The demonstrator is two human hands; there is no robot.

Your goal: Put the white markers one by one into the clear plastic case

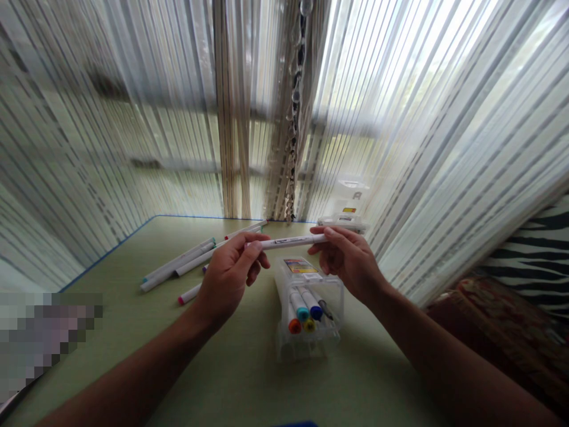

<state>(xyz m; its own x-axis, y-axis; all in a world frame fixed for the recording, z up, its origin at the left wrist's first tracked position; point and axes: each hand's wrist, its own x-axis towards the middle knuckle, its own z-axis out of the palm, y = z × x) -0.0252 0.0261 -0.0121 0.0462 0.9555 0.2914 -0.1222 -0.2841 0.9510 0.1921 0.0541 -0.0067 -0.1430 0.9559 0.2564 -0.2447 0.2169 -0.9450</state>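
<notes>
A white marker (pixel 291 241) with dark print on its barrel is held level above the table. My left hand (pixel 232 268) pinches its left end, and my right hand (pixel 349 258) pinches its right end. Below the marker lies a clear plastic case (pixel 284 350) with a coloured label on top. Its near end is open, showing several markers with coloured tips: an orange one (pixel 294 325), a yellow one (pixel 309 324), a turquoise one (pixel 302 314) and a blue one (pixel 316 312). My fingers cover both ends of the held marker.
Several loose white markers (pixel 180 262) lie left of and behind my left hand on the green table (pixel 213 379). Another clear plastic case (pixel 342 222) stands at the far edge. Behind hang string curtains (pixel 178 136) and a bead strand (pixel 293 118). Zebra-striped fabric (pixel 528 255) is at right.
</notes>
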